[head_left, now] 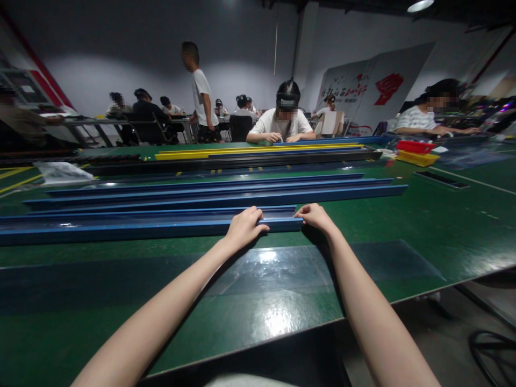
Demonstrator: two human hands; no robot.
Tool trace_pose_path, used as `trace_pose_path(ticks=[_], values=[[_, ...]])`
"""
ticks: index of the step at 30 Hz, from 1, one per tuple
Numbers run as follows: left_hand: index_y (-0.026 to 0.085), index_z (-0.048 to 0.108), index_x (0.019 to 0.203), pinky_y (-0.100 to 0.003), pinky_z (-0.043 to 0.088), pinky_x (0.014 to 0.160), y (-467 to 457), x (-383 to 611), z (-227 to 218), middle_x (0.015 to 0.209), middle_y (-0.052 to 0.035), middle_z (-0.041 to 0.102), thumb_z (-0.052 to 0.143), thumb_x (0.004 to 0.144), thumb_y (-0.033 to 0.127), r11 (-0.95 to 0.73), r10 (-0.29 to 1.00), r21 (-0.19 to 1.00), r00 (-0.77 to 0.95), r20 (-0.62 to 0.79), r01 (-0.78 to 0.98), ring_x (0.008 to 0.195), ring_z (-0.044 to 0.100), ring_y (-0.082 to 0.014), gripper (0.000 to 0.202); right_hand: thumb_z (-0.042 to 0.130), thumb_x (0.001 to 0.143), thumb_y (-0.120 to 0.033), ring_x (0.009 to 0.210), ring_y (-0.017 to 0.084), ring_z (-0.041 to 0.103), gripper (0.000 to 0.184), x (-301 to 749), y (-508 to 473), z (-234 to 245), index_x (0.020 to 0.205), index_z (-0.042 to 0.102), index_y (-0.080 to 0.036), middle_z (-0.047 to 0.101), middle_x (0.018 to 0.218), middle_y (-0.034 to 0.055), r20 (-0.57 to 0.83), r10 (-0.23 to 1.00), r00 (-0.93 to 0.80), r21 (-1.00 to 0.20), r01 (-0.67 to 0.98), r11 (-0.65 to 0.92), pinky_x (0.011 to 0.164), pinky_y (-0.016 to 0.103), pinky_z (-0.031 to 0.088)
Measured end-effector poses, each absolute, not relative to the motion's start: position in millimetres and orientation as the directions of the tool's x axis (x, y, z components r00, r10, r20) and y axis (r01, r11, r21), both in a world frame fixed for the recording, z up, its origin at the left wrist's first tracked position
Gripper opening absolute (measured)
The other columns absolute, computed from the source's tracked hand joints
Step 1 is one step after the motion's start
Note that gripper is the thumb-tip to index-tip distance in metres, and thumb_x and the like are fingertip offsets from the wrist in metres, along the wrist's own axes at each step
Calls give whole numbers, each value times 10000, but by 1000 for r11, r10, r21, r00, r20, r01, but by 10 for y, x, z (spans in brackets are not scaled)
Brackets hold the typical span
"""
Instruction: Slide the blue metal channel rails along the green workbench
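Note:
A long blue metal rail (121,228) lies across the green table (423,231), nearest to me. My left hand (244,227) is closed over the rail's near edge, close to its right end. My right hand (315,215) grips the rail's right end, fingers curled over it. Both forearms reach forward from the table's near edge.
More blue rails (209,193) lie parallel behind the near one, then black and yellow rails (258,152). Red and yellow trays (417,152) sit at the back right. A person sits across the table; others sit or stand farther back. A white bag (60,172) lies at the left.

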State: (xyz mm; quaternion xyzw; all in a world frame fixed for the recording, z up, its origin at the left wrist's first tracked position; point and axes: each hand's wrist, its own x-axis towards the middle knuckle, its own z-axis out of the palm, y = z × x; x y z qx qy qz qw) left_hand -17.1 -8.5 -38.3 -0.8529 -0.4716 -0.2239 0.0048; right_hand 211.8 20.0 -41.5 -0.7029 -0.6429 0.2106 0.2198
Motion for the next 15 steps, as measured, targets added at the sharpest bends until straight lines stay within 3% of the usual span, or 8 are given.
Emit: trace_pose_path(ticks=[15], values=[[188,510,758,-240,369,607,-108,-172,-345,803,-9,526,575,768,407,-563,803,192,476,360,804,764,520,-160,228,590,685,-254,556,116,564,169,2135,216,-438,738,706,-144,601,520,22,12,996,85,-589,805,-62,530,186,365]])
